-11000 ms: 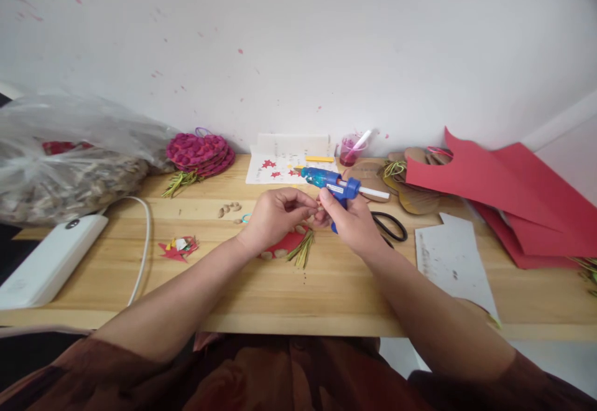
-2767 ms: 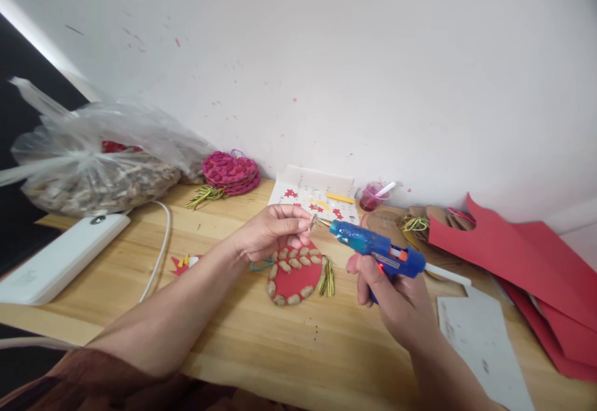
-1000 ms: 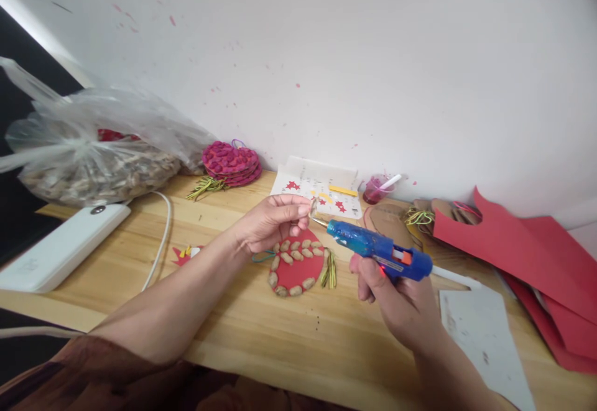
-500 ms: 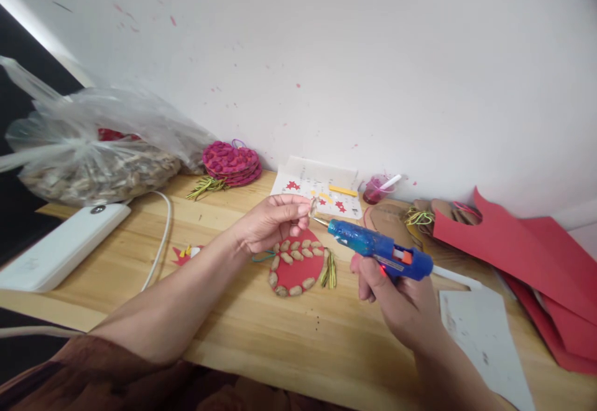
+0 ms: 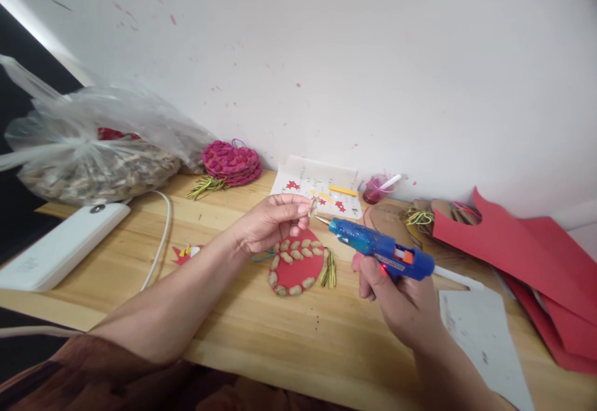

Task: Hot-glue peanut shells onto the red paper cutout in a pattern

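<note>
Blue hot-glue gun in the right hand, its metal nozzle close beside the left fingertips.
The left hand's thumb and fingers pinch a small tan shell piece; right fingers wrap the grip. Below the left fingers, a red heart-like card edged with tan shells lies on the pale wooden table.
</note>
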{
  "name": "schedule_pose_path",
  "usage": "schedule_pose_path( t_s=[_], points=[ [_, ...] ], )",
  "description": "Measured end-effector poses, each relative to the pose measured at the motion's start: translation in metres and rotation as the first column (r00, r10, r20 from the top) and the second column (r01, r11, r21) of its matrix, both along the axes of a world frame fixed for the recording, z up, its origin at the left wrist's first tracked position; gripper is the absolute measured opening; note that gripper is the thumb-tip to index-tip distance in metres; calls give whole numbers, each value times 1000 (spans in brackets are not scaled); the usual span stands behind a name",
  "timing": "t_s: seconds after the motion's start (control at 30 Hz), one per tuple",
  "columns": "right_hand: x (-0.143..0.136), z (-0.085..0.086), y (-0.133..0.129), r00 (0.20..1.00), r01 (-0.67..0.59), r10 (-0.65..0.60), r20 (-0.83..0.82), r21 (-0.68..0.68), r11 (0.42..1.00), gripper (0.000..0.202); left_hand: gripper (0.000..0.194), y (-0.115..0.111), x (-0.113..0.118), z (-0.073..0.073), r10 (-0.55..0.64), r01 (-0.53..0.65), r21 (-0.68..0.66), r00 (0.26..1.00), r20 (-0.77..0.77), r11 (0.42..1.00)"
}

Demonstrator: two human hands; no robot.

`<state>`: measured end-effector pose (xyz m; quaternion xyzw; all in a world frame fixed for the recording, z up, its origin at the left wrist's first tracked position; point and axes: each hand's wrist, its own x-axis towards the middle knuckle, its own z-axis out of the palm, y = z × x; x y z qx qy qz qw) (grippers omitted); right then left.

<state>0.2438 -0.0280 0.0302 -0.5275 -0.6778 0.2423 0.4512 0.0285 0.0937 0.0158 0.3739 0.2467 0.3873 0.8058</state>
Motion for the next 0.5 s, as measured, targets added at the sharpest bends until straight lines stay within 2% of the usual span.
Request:
schedule_pose_path(
  t_s=[0.5],
  points=[
    [0, 0, 0, 1000, -2, 2, 26, -3, 1000, 28, 33, 0, 1, 1, 0, 0, -6, 1000, 8, 1000]
  ],
)
